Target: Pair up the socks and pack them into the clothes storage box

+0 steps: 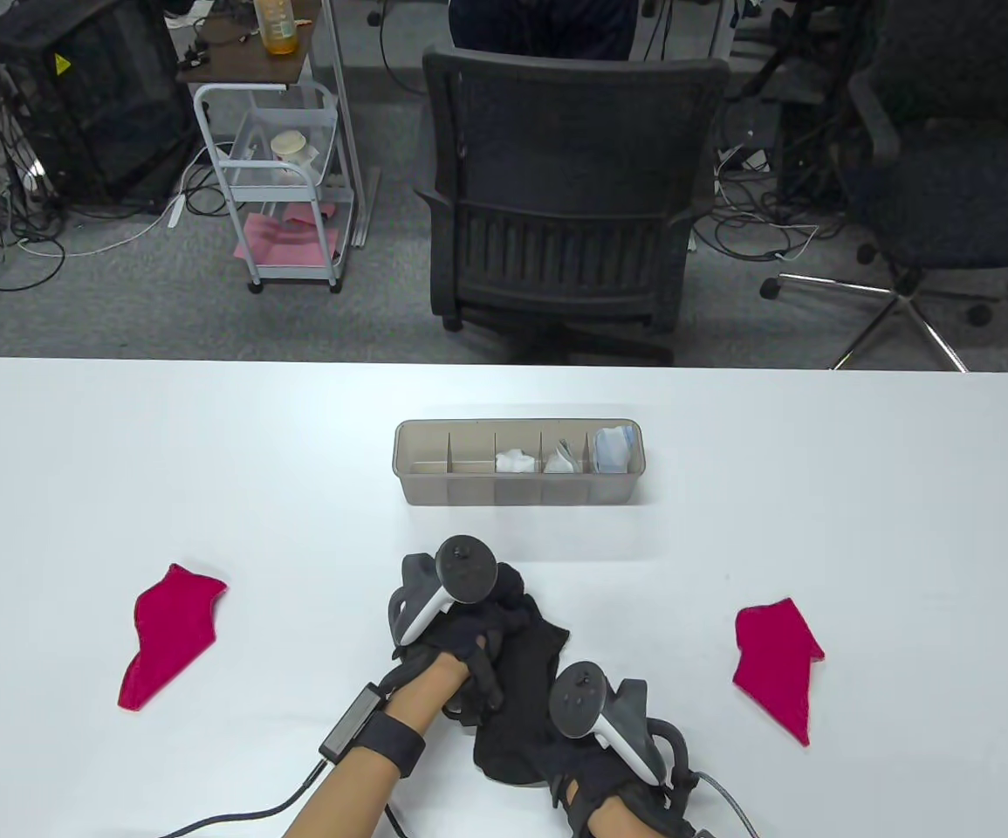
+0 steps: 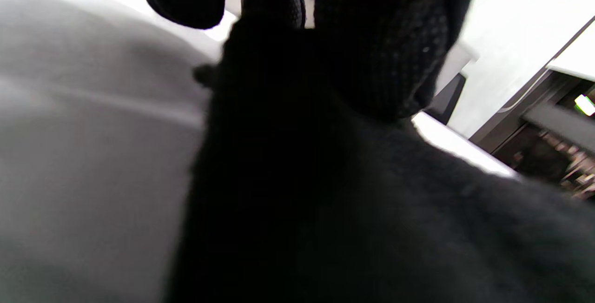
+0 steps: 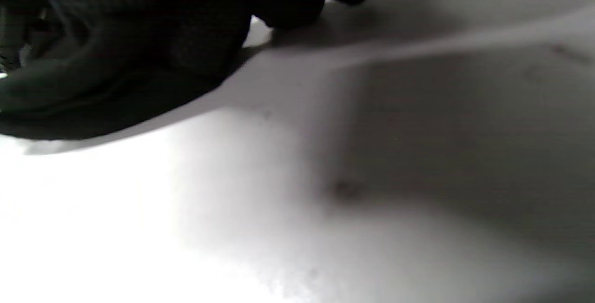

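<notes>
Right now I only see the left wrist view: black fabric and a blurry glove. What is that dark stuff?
Observer: Those are black socks bunched on the white table. The left hand grips them, and the right hand rests on their near end.
Visitor: Any other socks around?
Observer: Two, lying far apart: the left red sock and the right red sock.
Visitor: Where do they all go?
Observer: Into the storage box beyond the hands. Its three right compartments hold light-coloured bundles, and the two on the left are empty.
</notes>
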`<state>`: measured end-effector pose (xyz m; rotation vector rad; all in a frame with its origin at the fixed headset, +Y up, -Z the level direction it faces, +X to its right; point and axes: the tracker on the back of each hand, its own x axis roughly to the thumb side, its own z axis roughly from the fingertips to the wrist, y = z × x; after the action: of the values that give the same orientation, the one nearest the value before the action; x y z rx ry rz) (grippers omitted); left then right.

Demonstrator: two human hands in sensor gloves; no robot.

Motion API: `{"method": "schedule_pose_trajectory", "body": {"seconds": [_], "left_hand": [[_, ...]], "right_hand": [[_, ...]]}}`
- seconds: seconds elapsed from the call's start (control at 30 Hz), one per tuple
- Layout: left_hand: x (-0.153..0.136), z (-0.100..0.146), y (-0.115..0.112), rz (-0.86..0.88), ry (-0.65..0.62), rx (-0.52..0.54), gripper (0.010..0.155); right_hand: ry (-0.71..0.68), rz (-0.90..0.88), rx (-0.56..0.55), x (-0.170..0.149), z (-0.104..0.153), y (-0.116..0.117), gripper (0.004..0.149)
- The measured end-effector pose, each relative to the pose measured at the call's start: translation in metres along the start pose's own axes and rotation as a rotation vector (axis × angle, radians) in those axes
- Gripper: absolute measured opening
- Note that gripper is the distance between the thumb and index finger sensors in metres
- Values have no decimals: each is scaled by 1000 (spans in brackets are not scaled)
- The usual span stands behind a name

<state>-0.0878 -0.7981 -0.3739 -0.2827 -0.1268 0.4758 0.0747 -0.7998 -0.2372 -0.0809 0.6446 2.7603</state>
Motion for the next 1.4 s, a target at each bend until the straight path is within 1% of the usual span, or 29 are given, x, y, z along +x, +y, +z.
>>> {"method": "schedule_pose_trajectory", "body": {"seconds": [0.07,0.13,0.2,0.23,0.27,0.3,0.33,0.37,0.4,0.43,0.47,0.53,0.57,0.6,0.63,0.7,0.77,0.87,0.93,1.03,1.1,1.13,1.2,1.27,1.3,1.4], "left_hand": [[3,0,-5,-84,39,-11,47],[6,0,-7,-140,46,-11,52],[8,2,-8,-148,49,1,60],[7,3,-8,-148,47,1,60],[6,6,-6,-134,37,3,74],[4,9,-3,-107,36,0,76],[3,12,0,-84,35,9,77],[2,18,8,-52,25,35,77],[2,26,17,-26,6,56,75],[2,32,23,-11,-14,67,72],[3,44,32,9,-49,80,67],[7,69,45,9,-131,76,56],[8,78,48,3,-171,61,51],[9,89,49,-2,-230,19,47],[10,102,47,-2,-275,-41,45],[10,126,38,-47,-306,-104,44],[10,141,28,-97,-336,-122,43],[11,155,10,-170,-369,-136,43],[11,157,2,-209,-366,-129,44],[11,153,-11,-246,-360,-153,45],[13,151,-15,-261,-355,-160,45],[14,151,-17,-268,-358,-167,45],[15,150,-21,-281,-343,-170,47],[18,149,-24,-294,-347,-182,48],[19,149,-27,-303,-346,-186,50],[21,144,-36,-326,-326,-227,64]], "right_hand": [[-2,16,-10,1,1,0,35],[-4,23,-2,0,4,-2,37],[-1,15,13,-2,10,-9,46],[0,17,0,-3,13,-13,52],[-5,36,-34,-6,19,-20,58],[-17,56,-84,-8,25,-28,59],[-33,64,-130,-9,29,-34,57],[-76,60,-210,-10,34,-41,54],[-115,46,-265,-11,38,-47,50],[-139,39,-297,-11,41,-49,48],[-196,34,-320,-9,44,-52,45],[-346,63,-307,-5,47,-53,43],[-371,82,-306,-3,48,-52,43],[-394,100,-297,-1,49,-50,42],[-438,135,-286,2,50,-47,42],[-483,218,-294,7,52,-41,42],[-512,261,-324,10,54,-38,41],[-563,331,-364,13,57,-33,38],[-554,385,-368,14,56,-29,40],[-531,441,-345,14,50,-20,41],[-511,466,-327,14,45,-14,43],[-510,484,-312,14,43,-11,42],[-505,520,-307,15,41,-7,43],[-513,489,-314,17,39,-5,44],[-510,482,-312,17,38,-4,46],[-492,439,-319,17,33,-2,46]]}}
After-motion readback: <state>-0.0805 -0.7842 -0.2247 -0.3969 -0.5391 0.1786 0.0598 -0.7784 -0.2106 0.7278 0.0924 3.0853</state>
